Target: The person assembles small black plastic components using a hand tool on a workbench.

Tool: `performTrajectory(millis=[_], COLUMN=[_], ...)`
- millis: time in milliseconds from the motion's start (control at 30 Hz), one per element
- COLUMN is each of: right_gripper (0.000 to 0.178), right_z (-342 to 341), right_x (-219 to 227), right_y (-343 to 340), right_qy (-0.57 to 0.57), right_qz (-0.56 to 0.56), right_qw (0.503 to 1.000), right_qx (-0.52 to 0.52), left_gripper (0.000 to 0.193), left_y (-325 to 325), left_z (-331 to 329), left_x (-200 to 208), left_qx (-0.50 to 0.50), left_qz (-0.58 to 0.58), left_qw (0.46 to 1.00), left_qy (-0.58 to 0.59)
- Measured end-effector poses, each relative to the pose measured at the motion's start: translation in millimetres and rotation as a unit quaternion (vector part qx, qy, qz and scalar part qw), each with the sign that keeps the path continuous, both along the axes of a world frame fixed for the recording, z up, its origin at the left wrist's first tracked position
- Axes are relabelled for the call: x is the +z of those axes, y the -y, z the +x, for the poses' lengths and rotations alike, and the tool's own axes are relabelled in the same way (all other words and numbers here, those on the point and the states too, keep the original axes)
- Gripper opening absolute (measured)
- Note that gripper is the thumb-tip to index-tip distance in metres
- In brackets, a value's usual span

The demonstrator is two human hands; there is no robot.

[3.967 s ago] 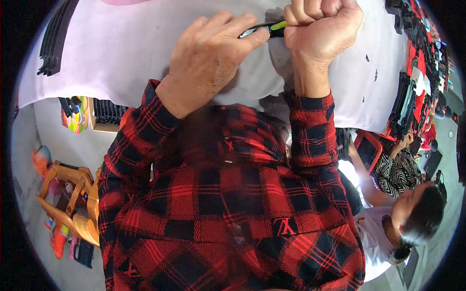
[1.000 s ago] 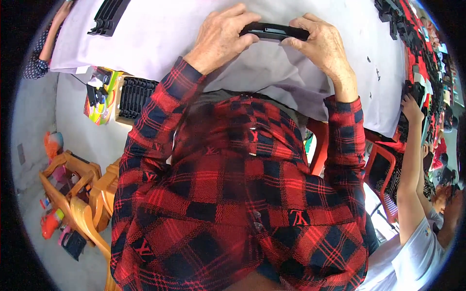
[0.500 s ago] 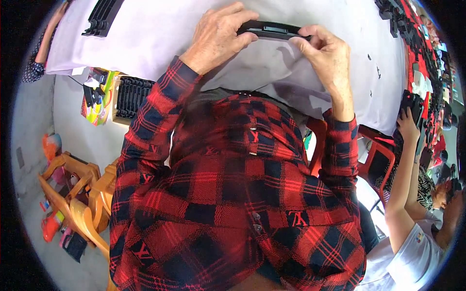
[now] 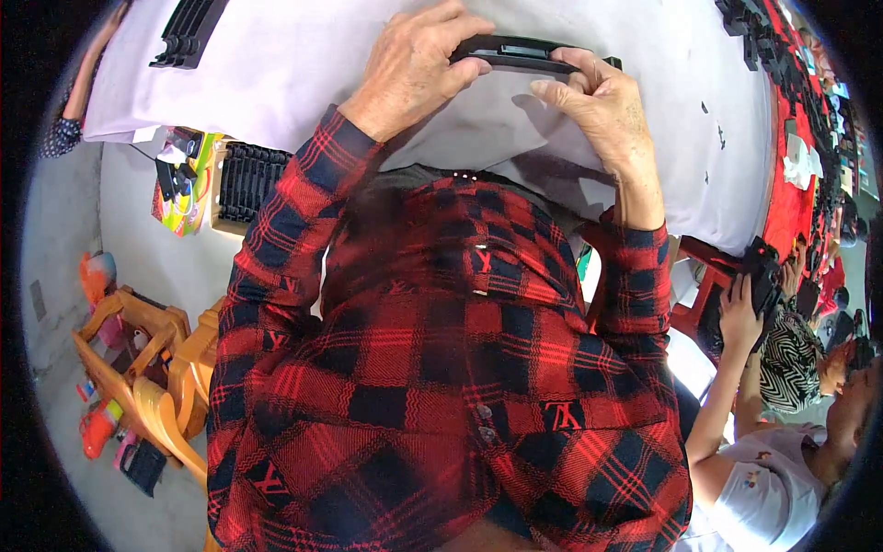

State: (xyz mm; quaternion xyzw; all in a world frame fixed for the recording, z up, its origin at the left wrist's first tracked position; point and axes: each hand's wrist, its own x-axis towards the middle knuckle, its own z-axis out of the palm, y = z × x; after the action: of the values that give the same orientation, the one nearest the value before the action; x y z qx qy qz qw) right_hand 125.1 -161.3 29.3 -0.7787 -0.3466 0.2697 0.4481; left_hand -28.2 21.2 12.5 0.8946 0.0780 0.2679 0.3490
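Since half a second ago, the right hand [image 4: 602,106] has shifted its fingers inward along the slim black part [image 4: 524,43], so that the part's right end now shows beyond the knuckles, and a co-worker's hand [image 4: 739,320] at the right has drawn a bulky black piece [image 4: 762,274] back from the table's edge. The slim part lies crosswise between the wearer's hands, near the upper edge of the view, over the pale cloth of the tabletop [image 4: 308,92]. The left hand [image 4: 414,69] is nearly closed, with thumb and fingers pinching the part's left end. The right hand is half open: its index fingertip touches the part's near side, while the thumb stands off below, just beside it and apart from it. Whether the other fingers grip from behind cannot be told, since they are bent and partly covered. The left hand hides the part's left tip, and whether the part touches the cloth is unclear. At upper left, a group of ridged black strips [image 4: 190,32] is cut off by the edge of the view, and the scraps [image 4: 721,138] at right are too small to identify.
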Motion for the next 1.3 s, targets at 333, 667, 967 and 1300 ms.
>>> performTrajectory(millis=[333,667,967,1300], right_gripper=[0.045,0.045,0.036,0.023], right_z=[1.8,7.1,-1.0,17.7], right_x=[8.2,7.2,32.1,44.7], right_y=[-0.1,-1.6,-13.7,-57.7], right_qy=[-0.080,-0.083,0.265,0.413], right_qz=[0.000,0.003,0.046,-0.065], right_qw=[0.997,0.996,0.950,0.830], right_qx=[0.008,0.021,0.155,0.369], left_gripper=[0.033,0.037,0.037,0.032], left_y=[1.5,-3.5,-2.8,-4.0], left_z=[-0.5,-0.6,0.6,2.5], left_x=[-0.5,-6.1,-3.5,-0.1], left_qx=[-0.002,0.000,-0.008,-0.008], left_qz=[0.000,0.021,0.004,0.015], left_qw=[1.000,0.999,1.000,1.000], left_qy=[0.010,0.029,0.019,0.019])
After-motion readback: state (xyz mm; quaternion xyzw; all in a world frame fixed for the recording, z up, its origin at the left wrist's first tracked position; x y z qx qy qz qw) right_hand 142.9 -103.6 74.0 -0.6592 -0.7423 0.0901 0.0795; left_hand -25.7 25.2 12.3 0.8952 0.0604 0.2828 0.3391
